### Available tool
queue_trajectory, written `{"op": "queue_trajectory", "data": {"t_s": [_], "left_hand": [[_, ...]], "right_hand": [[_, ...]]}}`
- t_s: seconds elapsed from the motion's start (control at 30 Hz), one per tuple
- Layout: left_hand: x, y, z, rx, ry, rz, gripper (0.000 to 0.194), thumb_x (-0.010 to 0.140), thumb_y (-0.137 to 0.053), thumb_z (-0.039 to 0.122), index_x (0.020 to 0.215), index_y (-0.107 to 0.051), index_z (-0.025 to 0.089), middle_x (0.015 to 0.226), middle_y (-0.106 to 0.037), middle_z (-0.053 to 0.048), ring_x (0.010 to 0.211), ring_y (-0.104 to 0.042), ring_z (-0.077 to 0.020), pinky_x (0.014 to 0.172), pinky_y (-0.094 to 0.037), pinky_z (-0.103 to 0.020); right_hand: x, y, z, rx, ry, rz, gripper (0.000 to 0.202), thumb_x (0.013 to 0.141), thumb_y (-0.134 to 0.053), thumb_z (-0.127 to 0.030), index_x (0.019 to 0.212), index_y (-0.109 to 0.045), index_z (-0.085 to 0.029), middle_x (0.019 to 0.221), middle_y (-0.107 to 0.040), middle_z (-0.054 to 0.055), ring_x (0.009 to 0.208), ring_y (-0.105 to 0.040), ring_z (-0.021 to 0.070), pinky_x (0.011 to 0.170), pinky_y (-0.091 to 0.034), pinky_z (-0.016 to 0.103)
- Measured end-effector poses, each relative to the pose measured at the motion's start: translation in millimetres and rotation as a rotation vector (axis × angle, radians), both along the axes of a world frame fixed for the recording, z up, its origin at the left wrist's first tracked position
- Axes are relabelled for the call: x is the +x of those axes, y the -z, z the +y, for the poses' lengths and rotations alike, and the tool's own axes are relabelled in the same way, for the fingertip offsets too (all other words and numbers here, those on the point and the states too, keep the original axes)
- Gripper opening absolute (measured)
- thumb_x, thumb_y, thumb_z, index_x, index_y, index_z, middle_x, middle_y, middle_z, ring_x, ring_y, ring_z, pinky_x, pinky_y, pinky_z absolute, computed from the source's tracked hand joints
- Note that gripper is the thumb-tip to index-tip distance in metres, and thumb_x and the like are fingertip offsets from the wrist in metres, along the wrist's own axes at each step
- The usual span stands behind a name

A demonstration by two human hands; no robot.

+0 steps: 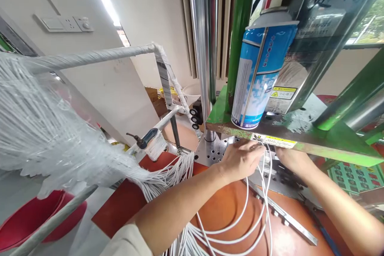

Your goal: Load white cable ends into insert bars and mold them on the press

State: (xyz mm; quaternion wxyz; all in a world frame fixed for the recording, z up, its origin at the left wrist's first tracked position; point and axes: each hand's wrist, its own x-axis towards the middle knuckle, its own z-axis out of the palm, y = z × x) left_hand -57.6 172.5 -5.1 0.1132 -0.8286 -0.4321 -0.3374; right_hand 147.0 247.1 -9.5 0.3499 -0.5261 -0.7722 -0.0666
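Observation:
My left hand [243, 159] is at the front edge of the green machine plate [318, 144], its fingers bent around thin white cables [265, 192] that hang down over the orange table. What its fingertips hold is partly hidden under the plate. My right hand [289, 158] reaches beneath the same edge, to the right of the cables, and its fingers are hidden. Above my left hand, a blue and white spray can [261, 72] stands on the plate. Below lies a metal bar with small blocks [285, 214].
A large bundle of white cables [171, 176] wrapped in plastic hangs from a wrapped frame [99, 55] at the left. A red bin [36, 216] stands below it. Chrome and green columns [204, 48] rise from the machine. A blue-handled tool [148, 138] hangs near the frame.

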Motion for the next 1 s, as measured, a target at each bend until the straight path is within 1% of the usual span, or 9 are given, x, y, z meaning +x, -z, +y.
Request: {"op": "queue_trajectory", "data": {"t_s": [0.07,0.13,0.23,0.33,0.4,0.5,0.67,0.83,1.0], "left_hand": [[-3.2,-1.9,0.5,0.018,-0.122,0.022,0.02,0.098,-0.051,0.018,0.093,-0.07,0.019,0.085,-0.073,-0.006,0.078,-0.07,-0.0199,0.067,-0.052,-0.03],[-3.4,-2.6,-2.6,-0.037,-0.231,0.04,0.018,0.098,-0.051,0.018,0.09,-0.068,0.018,0.079,-0.071,-0.007,0.073,-0.07,-0.0204,0.064,-0.052,-0.03],[0.4,0.0,-10.4,-0.147,-0.31,0.101,0.019,0.098,-0.05,0.02,0.109,-0.065,0.015,0.077,-0.073,-0.007,0.067,-0.071,-0.0217,0.059,-0.05,-0.03],[3.7,4.7,-14.6,-0.213,-0.344,0.182,0.035,0.095,-0.051,0.019,0.129,-0.057,0.01,0.075,-0.073,-0.008,0.064,-0.071,-0.024,0.056,-0.049,-0.03],[3.1,6.6,-13.0,-0.249,-0.353,0.209,0.04,0.093,-0.052,0.016,0.132,-0.055,0.008,0.075,-0.074,-0.009,0.065,-0.072,-0.0249,0.057,-0.05,-0.031],[-1.5,6.5,-6.2,-0.287,-0.336,0.199,0.034,0.091,-0.05,0.012,0.123,-0.06,0.011,0.076,-0.074,-0.009,0.068,-0.074,-0.0253,0.06,-0.051,-0.031],[-7.3,5.5,2.1,-0.298,-0.308,0.102,0.024,0.099,-0.045,0.019,0.114,-0.063,0.015,0.08,-0.075,-0.008,0.071,-0.074,-0.0236,0.064,-0.052,-0.03],[-5.7,9.3,3.3,-0.25,-0.333,0.013,0.031,0.107,-0.036,0.033,0.108,-0.064,0.019,0.074,-0.073,-0.006,0.067,-0.072,-0.0229,0.064,-0.051,-0.031],[-6.8,8.2,2.8,-0.209,-0.356,0.0,0.033,0.107,-0.037,0.034,0.099,-0.066,0.02,0.071,-0.071,-0.006,0.063,-0.069,-0.0229,0.061,-0.049,-0.032]], "right_hand": [[-7.2,3.9,-29.7,0.005,0.013,-0.056,0.038,0.102,-0.044,-0.038,0.106,-0.071,-0.012,0.099,-0.071,0.017,0.088,-0.068,0.0295,0.074,-0.053,0.039],[-17.6,9.8,-57.5,-0.033,0.045,-0.143,0.036,0.101,-0.043,-0.033,0.114,-0.069,-0.012,0.099,-0.072,0.017,0.079,-0.068,0.027,0.065,-0.051,0.036],[-32.4,16.2,-78.6,-0.11,0.105,-0.251,0.037,0.1,-0.042,-0.024,0.13,-0.062,-0.013,0.105,-0.073,0.015,0.067,-0.067,0.0227,0.055,-0.045,0.033],[-35.2,15.7,-75.5,-0.076,0.111,-0.33,0.036,0.099,-0.044,-0.019,0.128,-0.063,-0.011,0.103,-0.073,0.014,0.07,-0.067,0.0227,0.057,-0.045,0.033],[-31.0,13.4,-69.5,0.012,0.09,-0.402,0.033,0.099,-0.046,-0.019,0.123,-0.067,-0.013,0.098,-0.071,0.014,0.079,-0.066,0.0247,0.066,-0.047,0.034],[-25.2,11.9,-63.6,0.129,0.092,-0.458,0.034,0.103,-0.046,-0.027,0.121,-0.072,-0.016,0.099,-0.066,0.016,0.092,-0.061,0.0299,0.078,-0.046,0.039],[-28.8,18.1,-55.6,0.191,-0.009,-0.375,0.035,0.106,-0.046,-0.028,0.126,-0.072,-0.017,0.109,-0.067,0.016,0.098,-0.058,0.0305,0.082,-0.042,0.04],[-31.3,24.9,-45.7,0.197,-0.05,-0.22,0.031,0.105,-0.049,-0.031,0.109,-0.076,-0.015,0.099,-0.072,0.011,0.091,-0.06,0.0269,0.084,-0.041,0.039],[-32.9,21.7,-47.3,0.169,-0.045,-0.232,0.03,0.104,-0.048,-0.029,0.109,-0.075,-0.017,0.1,-0.073,0.011,0.093,-0.061,0.0271,0.085,-0.041,0.039]]}}
